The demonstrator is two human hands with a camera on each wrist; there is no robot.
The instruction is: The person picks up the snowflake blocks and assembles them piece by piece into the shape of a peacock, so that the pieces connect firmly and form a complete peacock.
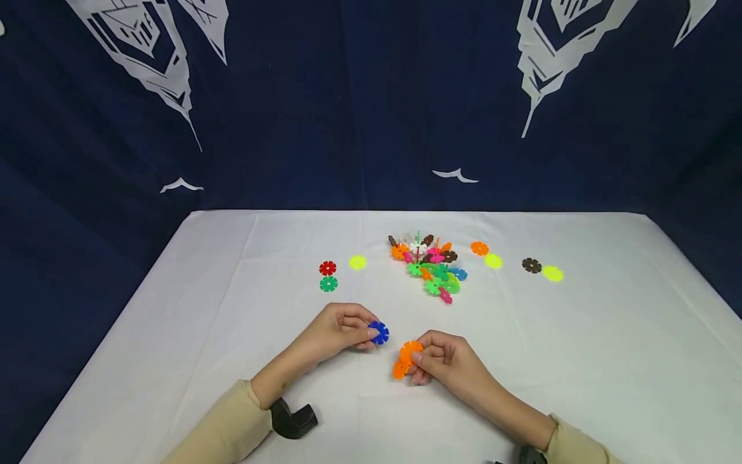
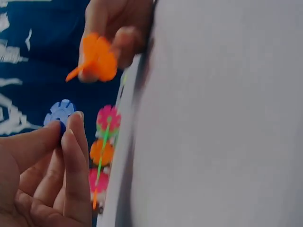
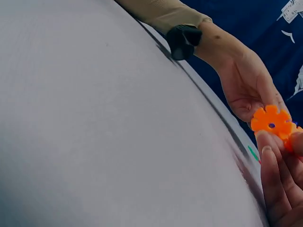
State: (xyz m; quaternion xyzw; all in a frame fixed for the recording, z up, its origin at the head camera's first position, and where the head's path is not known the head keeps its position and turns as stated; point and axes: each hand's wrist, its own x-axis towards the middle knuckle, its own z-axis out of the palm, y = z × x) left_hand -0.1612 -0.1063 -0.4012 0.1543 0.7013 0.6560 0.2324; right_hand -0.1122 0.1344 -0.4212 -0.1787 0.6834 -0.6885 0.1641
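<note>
Left hand (image 1: 348, 327) above the white-covered table (image 1: 278, 258), thumb and fingers closed in a pinch on a blue disc (image 1: 379, 332); right hand (image 1: 449, 361) likewise pinches an orange pair (image 1: 410, 353), two discs meeting at an angle, one edge-on in the left wrist view. The pieces are near each other but apart. Both grips leave much of the notched rims clear, presumably so slot can meet slot. Discs look like thin, stiff plastic, petal-edged; the orange one shows a round centre hole. Beyond the hands, a many-coloured cluster (image 1: 435, 270) of interlocked discs, spiky, pieces tilted every way; likely the slits alone hold it. Loose flat discs sit either side, red (image 1: 327, 267) beside green (image 1: 328, 283) at left, perhaps spread for easy picking. Cloth matt, faintly creased.
</note>
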